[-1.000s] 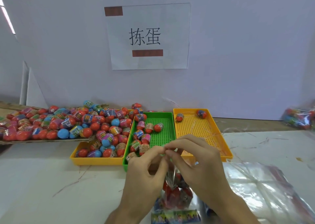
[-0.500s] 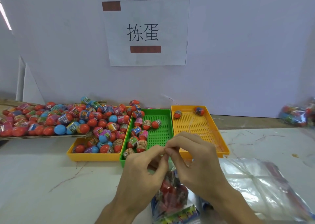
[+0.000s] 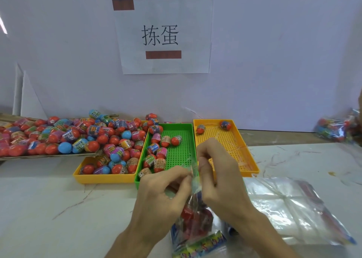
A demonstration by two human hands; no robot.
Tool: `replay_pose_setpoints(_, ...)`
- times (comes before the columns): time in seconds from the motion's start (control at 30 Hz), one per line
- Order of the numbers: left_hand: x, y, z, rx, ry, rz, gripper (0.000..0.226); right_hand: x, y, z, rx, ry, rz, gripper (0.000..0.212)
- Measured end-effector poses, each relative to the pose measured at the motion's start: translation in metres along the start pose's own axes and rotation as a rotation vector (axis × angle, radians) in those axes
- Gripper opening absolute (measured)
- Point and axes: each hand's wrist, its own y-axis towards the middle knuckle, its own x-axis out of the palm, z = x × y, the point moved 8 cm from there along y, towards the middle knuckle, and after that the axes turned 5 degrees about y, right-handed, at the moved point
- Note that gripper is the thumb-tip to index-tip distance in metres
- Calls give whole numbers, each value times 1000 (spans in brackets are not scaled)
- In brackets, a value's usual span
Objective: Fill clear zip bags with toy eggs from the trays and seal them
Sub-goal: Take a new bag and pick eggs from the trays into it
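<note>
Pinching the top of the zip bag (image 3: 193, 226) with left hand (image 3: 162, 197) and right hand (image 3: 221, 181). Thin, slippery, probably light: best held by the zip strip.

Paper sign (image 3: 162, 36) with black characters on white wall (image 3: 274, 61); scratched white table (image 3: 49, 208) below.

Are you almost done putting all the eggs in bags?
Not nearly. What looks like a filled bag already sits far right. The left hand and right hand pinch the top of a bag of eggs, apparently sealing it. Many loose eggs and a stack of empty bags remain.
</note>
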Motion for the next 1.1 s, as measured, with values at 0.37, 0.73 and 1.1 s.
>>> replay_pose_setpoints(0.37, 2, -1, -9, -79, -68, 0, 13, -4, 5, -2, -66, 22, -102, 10)
replay_pose_setpoints(0.73, 2, -1, -5, 22, 49, -15, 9, -1, 2, -12, -157, -100, -126, 7)
replay_pose_setpoints(1.1, 4, 0, -3, 27, 46, -40, 12, 1, 2, -11, -140, -114, -150, 7)
